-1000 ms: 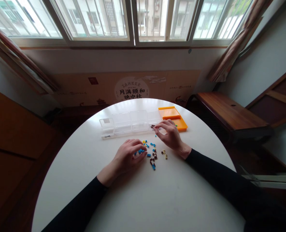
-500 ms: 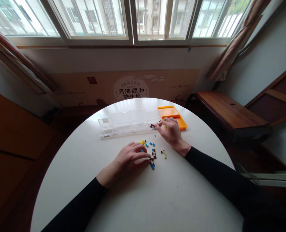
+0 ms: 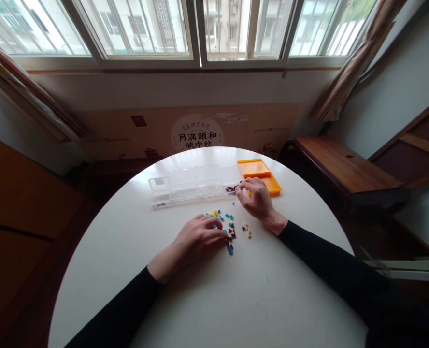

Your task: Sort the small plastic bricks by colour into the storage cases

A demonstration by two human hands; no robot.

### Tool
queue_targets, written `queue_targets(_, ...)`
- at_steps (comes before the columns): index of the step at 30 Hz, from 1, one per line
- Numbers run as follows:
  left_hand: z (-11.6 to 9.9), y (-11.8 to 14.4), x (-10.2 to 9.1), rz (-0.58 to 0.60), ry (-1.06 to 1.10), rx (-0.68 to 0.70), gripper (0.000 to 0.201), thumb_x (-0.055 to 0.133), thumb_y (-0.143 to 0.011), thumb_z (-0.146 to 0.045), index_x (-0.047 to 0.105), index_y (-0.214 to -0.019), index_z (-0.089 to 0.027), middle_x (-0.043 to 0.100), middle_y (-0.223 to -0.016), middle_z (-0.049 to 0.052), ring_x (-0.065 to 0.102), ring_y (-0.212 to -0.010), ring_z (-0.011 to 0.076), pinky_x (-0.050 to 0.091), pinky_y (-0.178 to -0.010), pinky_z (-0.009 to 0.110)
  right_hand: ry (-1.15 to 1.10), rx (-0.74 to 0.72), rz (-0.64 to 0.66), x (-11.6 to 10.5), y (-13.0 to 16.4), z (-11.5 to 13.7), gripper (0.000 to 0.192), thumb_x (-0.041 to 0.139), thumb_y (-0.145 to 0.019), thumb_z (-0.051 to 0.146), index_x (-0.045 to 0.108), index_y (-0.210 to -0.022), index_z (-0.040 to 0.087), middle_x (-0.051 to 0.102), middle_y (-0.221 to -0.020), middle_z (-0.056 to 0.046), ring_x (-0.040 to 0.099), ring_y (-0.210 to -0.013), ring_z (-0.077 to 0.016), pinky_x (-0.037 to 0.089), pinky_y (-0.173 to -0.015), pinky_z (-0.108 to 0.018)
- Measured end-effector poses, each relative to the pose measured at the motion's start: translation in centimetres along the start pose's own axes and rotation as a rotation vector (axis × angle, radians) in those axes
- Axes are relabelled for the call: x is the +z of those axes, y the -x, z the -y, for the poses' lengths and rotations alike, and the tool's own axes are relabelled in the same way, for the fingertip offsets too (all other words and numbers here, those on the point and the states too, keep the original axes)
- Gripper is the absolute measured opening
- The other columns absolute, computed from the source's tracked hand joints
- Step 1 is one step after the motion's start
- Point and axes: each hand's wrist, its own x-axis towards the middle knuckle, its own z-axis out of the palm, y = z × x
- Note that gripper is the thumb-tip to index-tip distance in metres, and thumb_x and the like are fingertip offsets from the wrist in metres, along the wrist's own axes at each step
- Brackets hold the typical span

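A scatter of tiny blue, yellow and brown bricks [image 3: 231, 231] lies mid-table. My left hand [image 3: 197, 238] rests palm-down at the pile's left side, fingertips touching the brown and blue pieces. My right hand [image 3: 255, 198] reaches to the far right compartment of a row of clear plastic boxes [image 3: 191, 184], where several brown bricks [image 3: 232, 188] sit. Its thumb and forefinger are pinched together at that compartment's edge; whether a piece is between them is too small to tell.
An orange tray with a lid [image 3: 260, 174] stands just right of the clear boxes, behind my right hand. The round white table [image 3: 214, 290] has a wooden bench [image 3: 341, 169] to its right, with a printed cardboard panel [image 3: 196, 133] below the windows.
My right hand moved from above the pile up to the rightmost clear compartment. My left hand slid slightly right over the bricks, covering the blue pieces it was touching.
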Motion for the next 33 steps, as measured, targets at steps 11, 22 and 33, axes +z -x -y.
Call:
queue_targets(11,-0.4,-0.3,0.0,-0.074,0.002,-0.096,0.013,0.068,-0.108,-0.028,0.079,-0.103,-0.025,0.078,-0.104,0.005,0.071,-0.088,0.0181,0.053,-0.083,0.033,-0.091,-0.104,0.046,-0.4,0.0,0.6,0.018,0.064,-0.103,0.023,0.072,-0.087,0.024,0.076,-0.095,-0.005,0.066,-0.097,-0.0262,0.052,-0.097,-0.044)
queue_targets(22,0.3,-0.9,-0.7,-0.289,0.409,-0.444,0.020,0.072,-0.107,-0.036,0.079,-0.101,-0.018,0.073,-0.098,0.006,0.065,-0.082,0.0146,0.051,-0.071,0.026,-0.310,-0.555,0.239,-0.9,1.0,2.3,0.010,0.075,-0.102,0.030,0.075,-0.111,0.027,0.078,-0.101,-0.003,0.069,-0.097,-0.0230,0.058,-0.095,-0.042)
queue_targets(33,0.1,-1.1,-0.8,-0.264,0.432,-0.433,0.025,0.071,-0.108,-0.040,0.080,-0.100,-0.018,0.073,-0.096,0.007,0.064,-0.079,0.0142,0.051,-0.069,0.026,-0.285,-0.556,0.256,-1.0,0.8,2.6,0.007,0.070,-0.106,0.030,0.076,-0.108,0.027,0.079,-0.097,-0.003,0.070,-0.093,-0.0219,0.059,-0.094,-0.042)
